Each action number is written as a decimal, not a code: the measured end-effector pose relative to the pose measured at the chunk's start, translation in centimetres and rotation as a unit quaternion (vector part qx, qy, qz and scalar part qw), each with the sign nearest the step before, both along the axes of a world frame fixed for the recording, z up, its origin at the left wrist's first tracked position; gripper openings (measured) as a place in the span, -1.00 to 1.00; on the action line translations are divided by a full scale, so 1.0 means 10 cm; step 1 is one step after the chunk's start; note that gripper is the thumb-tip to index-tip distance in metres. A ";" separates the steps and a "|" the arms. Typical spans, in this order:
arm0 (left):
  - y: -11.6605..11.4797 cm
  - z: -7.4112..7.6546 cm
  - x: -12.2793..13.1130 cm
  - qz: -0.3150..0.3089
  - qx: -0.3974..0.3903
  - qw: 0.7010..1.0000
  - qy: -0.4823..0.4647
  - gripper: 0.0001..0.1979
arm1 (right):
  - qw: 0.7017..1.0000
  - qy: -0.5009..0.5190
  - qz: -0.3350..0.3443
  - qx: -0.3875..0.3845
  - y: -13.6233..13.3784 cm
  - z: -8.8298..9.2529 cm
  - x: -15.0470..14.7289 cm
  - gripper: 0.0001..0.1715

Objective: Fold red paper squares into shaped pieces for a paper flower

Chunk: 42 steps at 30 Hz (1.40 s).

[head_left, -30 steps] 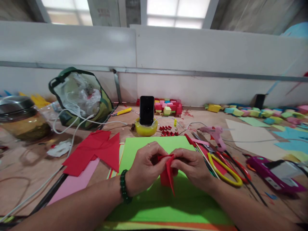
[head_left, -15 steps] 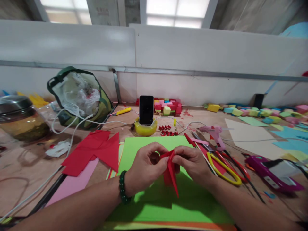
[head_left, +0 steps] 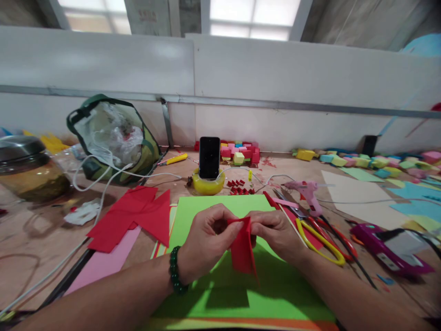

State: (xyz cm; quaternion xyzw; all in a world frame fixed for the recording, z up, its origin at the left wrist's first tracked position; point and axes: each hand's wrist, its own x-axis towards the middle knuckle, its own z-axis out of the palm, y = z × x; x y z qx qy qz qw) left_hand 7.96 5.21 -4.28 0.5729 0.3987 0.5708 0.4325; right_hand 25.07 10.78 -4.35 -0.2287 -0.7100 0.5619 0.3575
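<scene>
Both my hands pinch one small piece of red paper [head_left: 242, 250] above a green sheet [head_left: 220, 294] in front of me. My left hand [head_left: 206, 241], with a dark green bead bracelet on the wrist, grips the paper's upper left edge with curled fingers. My right hand [head_left: 277, 234] grips its upper right edge. The red paper hangs down between them, partly folded, with its flat face turned toward me.
Loose red paper pieces [head_left: 132, 216] and a pink sheet [head_left: 106, 264] lie to the left. A phone [head_left: 209, 157] stands in a yellow tape roll [head_left: 208, 186]. Yellow-handled scissors [head_left: 320, 241], a pink glue gun [head_left: 306, 191] and a purple device [head_left: 392, 248] lie right. A bag [head_left: 113, 135], jar [head_left: 29, 168] and cables sit left.
The red paper has been opened out between my hands: it was a narrow folded wedge before and shows a broader flat face now. Both hands stayed in place.
</scene>
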 end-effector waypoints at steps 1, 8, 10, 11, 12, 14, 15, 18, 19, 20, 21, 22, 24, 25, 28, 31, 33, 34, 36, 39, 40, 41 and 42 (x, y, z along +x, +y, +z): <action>0.00 0.00 0.00 0.002 0.001 1.000 0.000 -0.71 | 1.000 -0.001 0.004 -0.003 0.00 0.00 0.00 -0.64; -0.02 -0.04 0.00 0.018 0.022 0.999 0.015 -0.73 | 0.998 0.018 0.020 -0.054 0.04 -0.08 0.01 -0.68; -0.02 -0.05 0.00 0.023 0.029 0.999 0.021 -0.73 | 0.996 0.033 0.020 -0.076 0.04 -0.10 0.01 -0.73; -0.02 -0.06 0.00 0.026 0.033 0.999 0.026 -0.74 | 0.995 0.041 0.022 -0.084 0.04 -0.10 0.01 -0.75; -0.02 -0.06 0.00 0.030 0.038 0.998 0.030 -0.74 | 0.995 0.045 0.026 -0.090 0.03 -0.10 0.01 -0.77; -0.02 -0.07 0.00 0.037 0.045 0.998 0.038 -0.76 | 0.994 0.049 0.034 -0.096 0.02 -0.09 0.00 -0.79; -0.02 -0.07 0.00 0.040 0.048 0.997 0.040 -0.76 | 0.993 0.049 0.036 -0.100 0.02 -0.09 0.00 -0.80; -0.03 -0.06 0.01 0.043 0.052 0.997 0.041 -0.76 | 0.992 0.047 0.029 -0.113 0.01 -0.07 -0.01 -0.81; -0.03 -0.06 0.01 0.045 0.056 0.996 0.044 -0.76 | 0.991 0.049 0.023 -0.119 0.00 -0.07 -0.01 -0.81; -0.03 -0.06 0.01 0.049 0.060 0.996 0.048 -0.76 | 0.991 0.052 0.016 -0.126 -0.01 -0.06 -0.02 -0.80; -0.03 -0.06 0.01 0.052 0.065 0.995 0.055 -0.76 | 0.989 0.057 0.008 -0.133 -0.01 -0.06 -0.02 -0.79; -0.03 -0.06 0.01 0.057 0.071 0.994 0.063 -0.76 | 0.988 0.063 0.000 -0.140 -0.02 -0.06 -0.03 -0.77; -0.03 -0.06 0.01 0.067 0.081 0.991 0.077 -0.77 | 0.986 0.070 -0.013 -0.149 -0.04 -0.06 -0.04 -0.75; -0.02 -0.05 0.01 0.072 0.086 0.990 0.083 -0.77 | 0.986 0.071 -0.017 -0.150 -0.05 -0.05 -0.05 -0.76; -0.02 -0.04 0.00 0.084 0.101 0.986 0.099 -0.78 | 0.987 0.071 -0.023 -0.145 -0.07 -0.04 -0.05 -0.78; -0.03 -0.04 0.00 0.094 0.119 0.982 0.112 -0.78 | 0.987 0.068 -0.029 -0.141 -0.08 -0.03 -0.05 -0.78; -0.03 -0.05 0.00 0.093 0.122 0.982 0.113 -0.79 | 0.988 0.059 -0.038 -0.138 -0.09 -0.03 -0.06 -0.77; -0.03 -0.06 0.00 0.089 0.118 0.983 0.109 -0.79 | 0.988 0.054 -0.044 -0.136 -0.10 -0.03 -0.06 -0.76; -0.02 -0.07 0.01 0.076 0.096 0.988 0.090 -0.79 | 0.989 0.045 -0.053 -0.130 -0.10 -0.02 -0.07 -0.74; -0.01 -0.06 0.02 0.040 0.040 0.998 0.038 -0.79 | 0.991 0.030 -0.060 -0.115 -0.11 0.01 -0.07 -0.74; 0.00 -0.06 0.02 0.023 0.018 0.999 0.016 -0.79 | 0.992 0.025 -0.063 -0.108 -0.10 0.01 -0.07 -0.74; 0.00 -0.05 0.02 0.005 -0.005 1.000 -0.008 -0.78 | 0.992 0.022 -0.067 -0.102 -0.10 0.02 -0.06 -0.74; 0.00 -0.04 0.02 -0.011 -0.027 0.999 -0.032 -0.77 | 0.992 0.021 -0.073 -0.096 -0.10 0.02 -0.06 -0.74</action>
